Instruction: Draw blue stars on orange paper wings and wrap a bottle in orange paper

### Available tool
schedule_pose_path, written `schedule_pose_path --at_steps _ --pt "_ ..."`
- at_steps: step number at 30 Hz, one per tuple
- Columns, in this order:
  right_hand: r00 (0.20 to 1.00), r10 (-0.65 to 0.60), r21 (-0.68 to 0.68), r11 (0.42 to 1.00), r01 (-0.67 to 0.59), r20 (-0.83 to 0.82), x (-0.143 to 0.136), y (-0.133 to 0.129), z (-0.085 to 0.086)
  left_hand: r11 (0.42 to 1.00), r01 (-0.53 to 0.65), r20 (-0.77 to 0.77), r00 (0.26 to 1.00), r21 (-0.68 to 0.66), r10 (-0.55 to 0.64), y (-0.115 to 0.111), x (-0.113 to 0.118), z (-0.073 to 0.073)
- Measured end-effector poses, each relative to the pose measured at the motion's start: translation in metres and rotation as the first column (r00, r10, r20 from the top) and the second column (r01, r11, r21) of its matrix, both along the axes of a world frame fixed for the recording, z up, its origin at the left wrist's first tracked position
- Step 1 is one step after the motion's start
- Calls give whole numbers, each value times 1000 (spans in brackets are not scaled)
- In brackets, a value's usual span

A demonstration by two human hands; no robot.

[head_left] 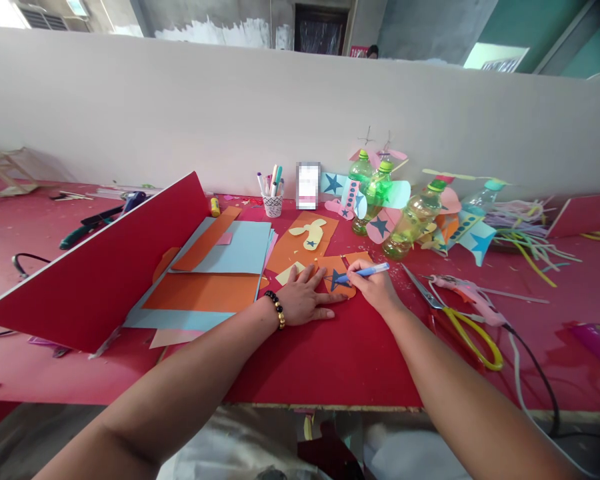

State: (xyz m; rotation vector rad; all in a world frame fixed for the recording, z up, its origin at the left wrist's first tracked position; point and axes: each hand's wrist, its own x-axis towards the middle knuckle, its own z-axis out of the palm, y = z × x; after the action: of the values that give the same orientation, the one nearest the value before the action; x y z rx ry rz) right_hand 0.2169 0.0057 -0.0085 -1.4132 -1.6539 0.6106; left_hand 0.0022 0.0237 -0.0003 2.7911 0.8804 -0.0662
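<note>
My right hand [373, 285] is closed round a blue marker [373, 270], its tip over a dark blue star [337, 280] on an orange paper piece [351, 291]. Flat beside it lies my left hand [307, 297], fingers spread, with fingertips touching the orange piece's left edge. Partly under its fingers is a pale yellow scrap [286, 275]. Just behind, a yellow cutout with a small star [312, 239] rests on an orange sheet [280, 248].
Stacked blue sheets [247, 247] lie left, beside an upright red board [130, 267]. A cup of markers [273, 205] and a phone [308, 187] stand behind. Decorated bottles [410, 223], yellow-handled scissors [473, 337] and a pink glue gun [473, 297] are at the right.
</note>
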Motion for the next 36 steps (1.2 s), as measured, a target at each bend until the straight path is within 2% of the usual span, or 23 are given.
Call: schedule_pose_path --at_steps 8,18,27,33,36 --pt "1000 -9 -4 1000 9 -20 -1 -1 2 1000 -2 0 1000 -8 2 0 0 -1" --pt "989 120 -25 992 -122 -89 -3 -6 7 1000 1 13 1000 -14 -1 1 0 -2" --pt "998 -30 11 999 31 -60 -1 -2 3 1000 -1 17 1000 -10 1 2 0 -5" --pt "997 31 -1 1000 -32 -70 -2 -3 4 1000 -4 7 1000 -19 4 1 0 -2" --pt "998 22 -10 1000 -22 -56 -1 -2 3 1000 -8 6 1000 -27 8 1 0 -2"
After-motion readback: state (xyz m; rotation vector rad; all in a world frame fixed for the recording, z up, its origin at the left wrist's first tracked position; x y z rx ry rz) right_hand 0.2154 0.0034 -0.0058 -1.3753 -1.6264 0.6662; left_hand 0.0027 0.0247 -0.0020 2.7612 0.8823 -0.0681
